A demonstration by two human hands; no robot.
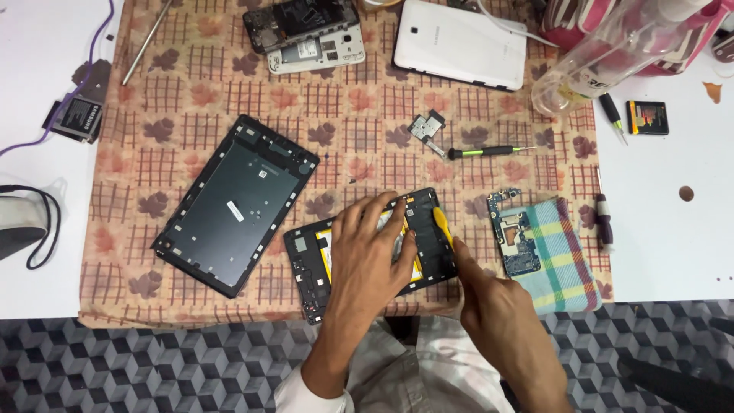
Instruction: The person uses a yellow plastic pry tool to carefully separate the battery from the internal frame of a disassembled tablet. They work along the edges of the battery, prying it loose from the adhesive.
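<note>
the tablet's back shell (233, 203) is already off, at nine o'clock of the open tablet (375, 252). left hand (371, 256) lies flat, fingers spread, on it; right hand (497, 321) pinches a yellow pick (442, 224) at its three o'clock edge. the battery looks still seated.

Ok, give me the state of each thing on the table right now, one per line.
Open tablet: back off, insides exposed, lying flat.
Left hand: pressed flat on the open tablet.
Right hand: holding a yellow pry tool against the tablet's right side.
Black frame: detached, lying apart to the left.
Circuit board: removed, resting on the checked cloth.
Screwdriver: lying loose, untouched.
White tablet: closed, face down.
Phone: dismantled.
</note>
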